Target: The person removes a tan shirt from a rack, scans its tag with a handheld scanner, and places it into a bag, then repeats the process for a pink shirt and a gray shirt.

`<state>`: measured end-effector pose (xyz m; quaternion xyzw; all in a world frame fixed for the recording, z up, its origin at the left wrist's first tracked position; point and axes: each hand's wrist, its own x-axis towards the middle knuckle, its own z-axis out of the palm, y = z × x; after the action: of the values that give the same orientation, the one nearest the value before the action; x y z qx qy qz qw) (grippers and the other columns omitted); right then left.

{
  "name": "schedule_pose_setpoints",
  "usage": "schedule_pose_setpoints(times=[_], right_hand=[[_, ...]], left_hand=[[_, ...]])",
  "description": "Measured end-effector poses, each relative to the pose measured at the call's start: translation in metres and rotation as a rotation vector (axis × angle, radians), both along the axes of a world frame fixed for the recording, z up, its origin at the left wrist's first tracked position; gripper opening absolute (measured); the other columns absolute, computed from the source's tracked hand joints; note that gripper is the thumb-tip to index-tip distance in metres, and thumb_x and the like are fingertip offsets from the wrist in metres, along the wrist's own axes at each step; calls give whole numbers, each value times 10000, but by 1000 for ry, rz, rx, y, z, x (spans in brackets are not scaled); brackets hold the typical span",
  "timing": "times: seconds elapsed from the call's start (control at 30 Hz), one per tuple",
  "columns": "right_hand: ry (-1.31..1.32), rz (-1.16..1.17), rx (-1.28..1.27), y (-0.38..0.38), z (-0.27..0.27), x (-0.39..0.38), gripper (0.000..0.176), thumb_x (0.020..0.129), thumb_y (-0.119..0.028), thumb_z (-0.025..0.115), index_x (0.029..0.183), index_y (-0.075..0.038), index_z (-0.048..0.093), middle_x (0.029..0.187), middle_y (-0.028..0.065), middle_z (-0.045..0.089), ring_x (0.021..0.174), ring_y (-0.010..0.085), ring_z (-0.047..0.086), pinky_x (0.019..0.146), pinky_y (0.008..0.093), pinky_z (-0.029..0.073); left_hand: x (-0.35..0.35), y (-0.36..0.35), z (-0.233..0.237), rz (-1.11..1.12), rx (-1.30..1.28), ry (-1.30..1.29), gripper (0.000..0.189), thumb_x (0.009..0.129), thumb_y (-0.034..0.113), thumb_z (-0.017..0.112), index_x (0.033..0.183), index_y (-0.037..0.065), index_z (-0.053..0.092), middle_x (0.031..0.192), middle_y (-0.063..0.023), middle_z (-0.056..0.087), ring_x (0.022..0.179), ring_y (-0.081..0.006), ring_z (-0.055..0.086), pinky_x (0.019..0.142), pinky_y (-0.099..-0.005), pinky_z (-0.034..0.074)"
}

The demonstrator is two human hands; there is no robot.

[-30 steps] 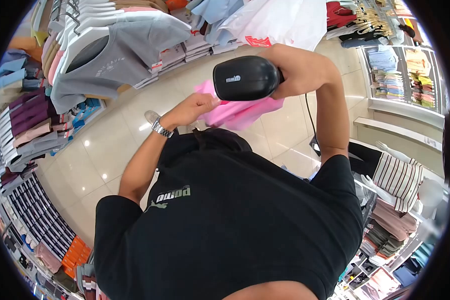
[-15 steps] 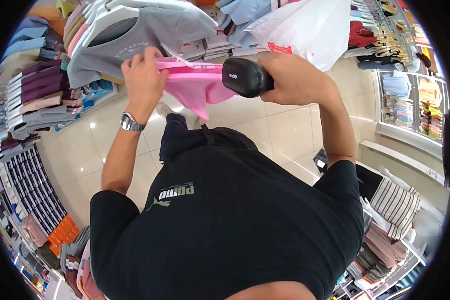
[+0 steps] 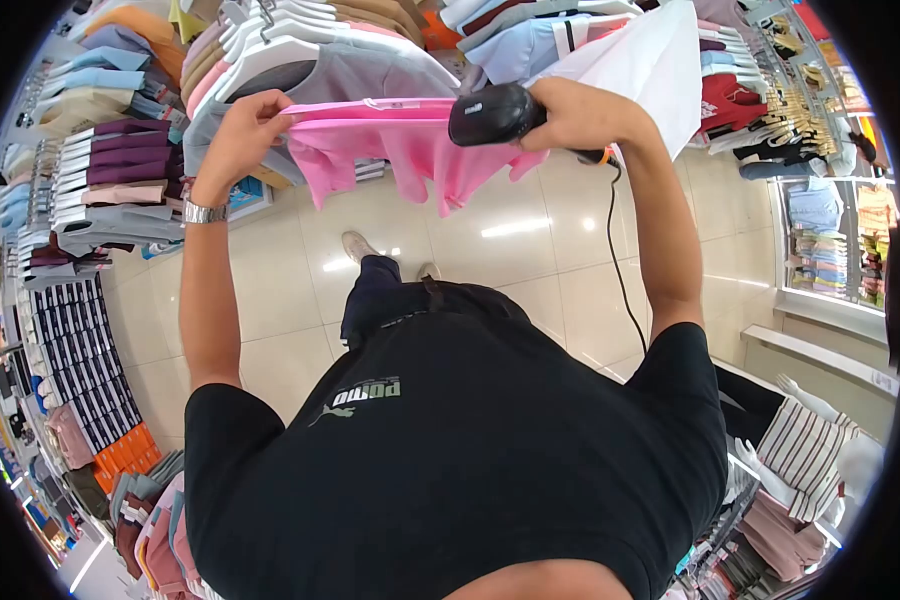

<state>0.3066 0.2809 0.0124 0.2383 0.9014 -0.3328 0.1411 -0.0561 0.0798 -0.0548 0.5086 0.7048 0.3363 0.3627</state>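
Note:
A pink garment [image 3: 370,150] hangs stretched sideways in front of my body, its white label showing at the upper edge. My left hand [image 3: 248,138], with a silver watch on the wrist, pinches its left corner. On the other side my right hand [image 3: 585,122] is wrapped round a black handheld device [image 3: 492,115], whose head overlaps the garment's right part. Whether those fingers also grip the cloth is hidden. A thin black cable [image 3: 622,270] hangs below the right hand.
Hangered shirts [image 3: 280,75] and a white plastic bag [image 3: 650,70] are just beyond the garment. Racks of folded and hung clothes [image 3: 125,175] line the left. Shelves [image 3: 830,230] and a mannequin in a striped top [image 3: 805,450] stand at the right, on a tiled floor [image 3: 510,250].
My left hand has moved left and slightly up, spreading the pink garment wider. The black device has shifted slightly up and right. The cable has come into view.

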Motion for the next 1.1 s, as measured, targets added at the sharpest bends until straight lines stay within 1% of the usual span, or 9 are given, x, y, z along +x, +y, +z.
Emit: schedule_pose_setpoints(times=[0.2,0.3,0.43,0.53,0.67,0.8,0.9,0.93,1.1], right_hand=[[106,94,20,-19,-15,3,383,704,-225,762,997,13,694,804,196,715,785,352,701,773,413,534],[93,151,21,-31,-24,6,473,722,-267,803,1081,6,661,865,219,688,826,381,659,788,418,511],[90,177,28,-39,-61,0,503,718,-289,768,1112,1,650,861,209,687,820,381,650,776,433,504],[-87,215,-292,-42,-54,-16,518,718,-275,802,1144,-18,657,903,161,722,832,273,687,804,363,531],[302,35,-929,-29,-107,-13,493,781,-221,786,1188,24,651,1034,93,734,987,207,683,927,358,514],[678,-66,-1507,-32,-157,-35,332,828,-173,664,1078,45,672,1154,243,681,1314,483,494,1155,501,347],[681,-132,-1774,-57,-190,-66,337,861,-246,635,1032,42,673,1321,364,548,1369,477,430,1192,517,289],[592,-173,-1829,-66,-193,-76,345,867,-270,627,987,52,669,1407,483,363,1415,491,355,1222,518,218],[257,-231,-1941,-105,-224,-120,388,983,-292,548,1007,81,652,1328,383,523,1327,459,482,1156,497,368]], left_hand=[[24,-14,-11,108,181,-480,144,1008,141,577,1058,14,625,1013,-28,677,950,-94,637,886,-270,512],[33,-29,-40,126,266,-869,161,1017,138,552,1075,9,627,1017,-35,680,933,-104,641,866,-271,512],[56,-38,-62,382,230,-975,192,1022,150,542,1106,2,633,1018,-43,684,903,-97,642,834,-259,508],[67,-47,-57,382,234,-938,203,1022,154,546,1113,-4,636,1006,-44,689,880,-87,644,806,-244,508],[65,-63,-47,261,174,-937,219,1014,170,570,1099,-18,645,970,-42,695,833,-78,643,758,-238,513],[57,-73,-33,98,88,-886,238,1000,177,592,1065,-37,671,930,-51,702,810,-71,636,725,-234,507],[47,-83,-30,-17,-2,-806,219,981,143,599,1039,-44,696,905,-48,707,807,-71,626,719,-230,496],[48,-84,-26,-17,-11,-739,211,973,135,604,1026,-45,702,896,-47,707,802,-72,622,714,-230,492],[49,-95,-12,-15,-50,-547,191,947,101,621,991,-59,716,873,-43,709,791,-76,608,706,-238,485]])
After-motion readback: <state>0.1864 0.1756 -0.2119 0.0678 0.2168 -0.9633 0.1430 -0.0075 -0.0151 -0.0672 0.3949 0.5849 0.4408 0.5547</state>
